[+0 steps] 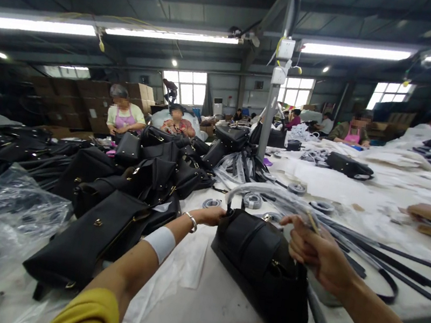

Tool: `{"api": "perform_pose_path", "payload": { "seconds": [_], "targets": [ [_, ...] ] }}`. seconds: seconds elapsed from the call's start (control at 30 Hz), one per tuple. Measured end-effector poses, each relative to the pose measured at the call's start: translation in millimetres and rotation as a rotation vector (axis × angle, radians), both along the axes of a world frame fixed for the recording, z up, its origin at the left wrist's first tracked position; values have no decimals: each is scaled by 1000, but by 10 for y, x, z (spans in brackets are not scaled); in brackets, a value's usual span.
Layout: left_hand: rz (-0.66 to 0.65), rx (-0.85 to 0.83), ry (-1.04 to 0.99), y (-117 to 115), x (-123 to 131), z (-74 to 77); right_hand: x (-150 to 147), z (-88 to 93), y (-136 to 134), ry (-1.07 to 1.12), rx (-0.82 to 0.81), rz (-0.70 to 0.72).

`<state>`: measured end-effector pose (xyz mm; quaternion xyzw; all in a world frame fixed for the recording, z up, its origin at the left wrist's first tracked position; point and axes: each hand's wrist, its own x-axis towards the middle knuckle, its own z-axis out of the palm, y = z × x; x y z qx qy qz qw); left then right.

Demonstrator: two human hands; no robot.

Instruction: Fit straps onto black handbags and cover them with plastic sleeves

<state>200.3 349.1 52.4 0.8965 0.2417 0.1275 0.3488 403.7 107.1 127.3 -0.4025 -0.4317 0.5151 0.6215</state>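
Locate one handbag [242, 275] between your two hands. It rests on the white table [190, 321], close to the near edge. Your left hand [213, 215] is closed on the far left corner of the handbag, at the base of a plastic-wrapped strap [244, 188]. Your right hand [314, 248] is curled at the opposite side, with one thin stick [314, 222] gripped between the fingers; whether these fingers touch the handbag cannot be told.

Count the surrounding items as follows. Four small coils [212, 203] lie on the table beyond the handbag. One separate black bag [349, 165] sits well apart, at the right rear. The heap of black bags [159, 152] on your left overlaps too closely for a reliable count; one large bag [92, 240] lies at its near side, beside your left forearm. Two white electrical boxes [286, 48] are fixed to one post [267, 126]. Three co-workers [126, 117] are nearest across the table, two of them in pink aprons.

Labels: white marks on the stacked cartons [77, 101] are too small to read.

Appearance: the handbag is black and smooth, with a broad panel across its upper surface. Gold-coloured metal shows at its far edge and beside the panel. Its body slants from far left to near right.
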Motion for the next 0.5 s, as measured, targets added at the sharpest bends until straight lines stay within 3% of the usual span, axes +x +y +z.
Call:
{"api": "perform_pose_path", "payload": {
  "seconds": [0.2,0.37,0.5],
  "targets": [
    [146,-226,-98,-282,-508,66,111,210,244,160,175,-341],
    [298,-358,-259,-671,-830,262,259,330,818,101,261,-559],
    [334,-496,-359,-1202,-987,392,264,437,1279,-101,271,-633]
  ]
}}
